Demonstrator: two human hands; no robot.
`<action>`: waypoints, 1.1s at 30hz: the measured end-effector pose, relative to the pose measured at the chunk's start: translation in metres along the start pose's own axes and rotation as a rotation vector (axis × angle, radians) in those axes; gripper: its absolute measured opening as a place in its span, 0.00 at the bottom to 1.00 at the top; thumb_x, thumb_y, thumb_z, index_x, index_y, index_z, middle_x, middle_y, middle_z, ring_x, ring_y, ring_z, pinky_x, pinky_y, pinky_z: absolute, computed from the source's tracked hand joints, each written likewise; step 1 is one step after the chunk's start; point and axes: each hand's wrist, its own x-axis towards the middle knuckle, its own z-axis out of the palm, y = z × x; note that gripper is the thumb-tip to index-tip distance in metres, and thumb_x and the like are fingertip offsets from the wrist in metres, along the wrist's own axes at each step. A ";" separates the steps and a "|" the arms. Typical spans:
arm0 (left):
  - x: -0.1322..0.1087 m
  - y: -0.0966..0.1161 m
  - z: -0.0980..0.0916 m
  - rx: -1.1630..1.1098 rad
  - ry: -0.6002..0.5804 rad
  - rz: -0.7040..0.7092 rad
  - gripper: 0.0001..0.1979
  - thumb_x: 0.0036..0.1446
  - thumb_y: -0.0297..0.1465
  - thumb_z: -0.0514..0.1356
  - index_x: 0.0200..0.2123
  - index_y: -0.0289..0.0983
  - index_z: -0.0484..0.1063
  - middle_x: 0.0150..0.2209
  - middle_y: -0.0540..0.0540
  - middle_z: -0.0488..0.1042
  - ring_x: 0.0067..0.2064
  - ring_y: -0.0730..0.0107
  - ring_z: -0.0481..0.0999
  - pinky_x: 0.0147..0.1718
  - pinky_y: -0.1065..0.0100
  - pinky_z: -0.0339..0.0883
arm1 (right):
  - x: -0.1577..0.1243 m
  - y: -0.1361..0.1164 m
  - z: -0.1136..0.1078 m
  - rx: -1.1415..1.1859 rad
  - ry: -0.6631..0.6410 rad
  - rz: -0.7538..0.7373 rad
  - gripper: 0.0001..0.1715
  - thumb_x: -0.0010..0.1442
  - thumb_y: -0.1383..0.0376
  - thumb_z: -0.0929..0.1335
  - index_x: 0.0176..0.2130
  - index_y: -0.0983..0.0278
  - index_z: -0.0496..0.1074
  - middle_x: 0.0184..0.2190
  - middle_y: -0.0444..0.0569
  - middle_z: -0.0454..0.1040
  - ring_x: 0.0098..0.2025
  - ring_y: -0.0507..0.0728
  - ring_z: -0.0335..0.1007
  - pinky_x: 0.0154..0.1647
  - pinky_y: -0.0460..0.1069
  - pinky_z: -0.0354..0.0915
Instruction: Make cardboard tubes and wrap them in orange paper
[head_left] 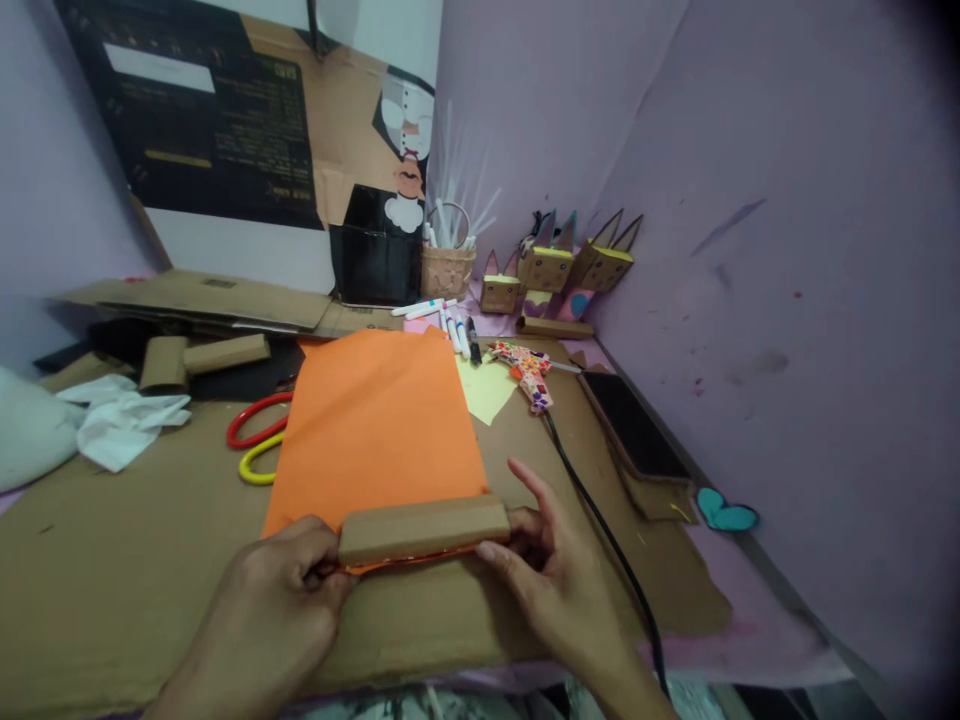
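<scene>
A folded cardboard tube [424,530] lies along the near edge of an orange paper sheet [379,430], with a strip of orange showing under its front edge. My left hand [281,590] is closed round the tube's left end, fingers partly hidden. At the other end, my right hand [551,570] grips the tube, its thumb at the front lower edge and other fingers at the open end; the index finger points up. Scissors with red and yellow handles [259,440] stick out from beneath the sheet's left side. To the right lies a flower-patterned glue gun [529,375].
A black cord [607,540] runs from the glue gun to the front edge. A dark phone [634,425] lies at right, near a teal heart [726,511]. Markers [454,330], cardboard animal figures [547,270] and a straw-filled basket [448,272] stand behind. Crumpled white tissue [127,420] lies left.
</scene>
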 end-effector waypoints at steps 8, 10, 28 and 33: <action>0.001 0.005 -0.004 -0.050 0.009 -0.008 0.08 0.46 0.28 0.53 0.17 0.39 0.65 0.20 0.52 0.70 0.24 0.70 0.71 0.24 0.72 0.58 | 0.002 -0.001 0.000 0.009 0.012 0.040 0.40 0.52 0.62 0.68 0.61 0.63 0.51 0.24 0.41 0.73 0.26 0.54 0.67 0.29 0.47 0.60; 0.002 0.003 -0.004 -0.090 -0.008 -0.015 0.07 0.45 0.29 0.54 0.18 0.39 0.67 0.20 0.52 0.71 0.24 0.69 0.71 0.24 0.72 0.59 | 0.002 -0.001 0.000 0.021 0.013 0.043 0.41 0.52 0.62 0.69 0.61 0.64 0.52 0.24 0.41 0.73 0.25 0.54 0.67 0.28 0.47 0.60; 0.004 0.003 -0.013 -0.284 -0.024 -0.170 0.06 0.42 0.34 0.57 0.18 0.39 0.68 0.12 0.56 0.62 0.17 0.74 0.62 0.17 0.74 0.54 | -0.001 -0.001 -0.003 -0.022 -0.049 -0.017 0.36 0.58 0.61 0.65 0.61 0.62 0.47 0.29 0.45 0.75 0.30 0.55 0.70 0.33 0.48 0.62; 0.004 0.002 -0.012 -0.313 -0.037 -0.171 0.07 0.43 0.35 0.57 0.21 0.38 0.70 0.13 0.55 0.63 0.17 0.74 0.62 0.17 0.74 0.55 | 0.001 0.002 -0.003 -0.025 -0.054 -0.012 0.34 0.57 0.63 0.65 0.60 0.61 0.49 0.27 0.43 0.73 0.27 0.54 0.66 0.30 0.47 0.60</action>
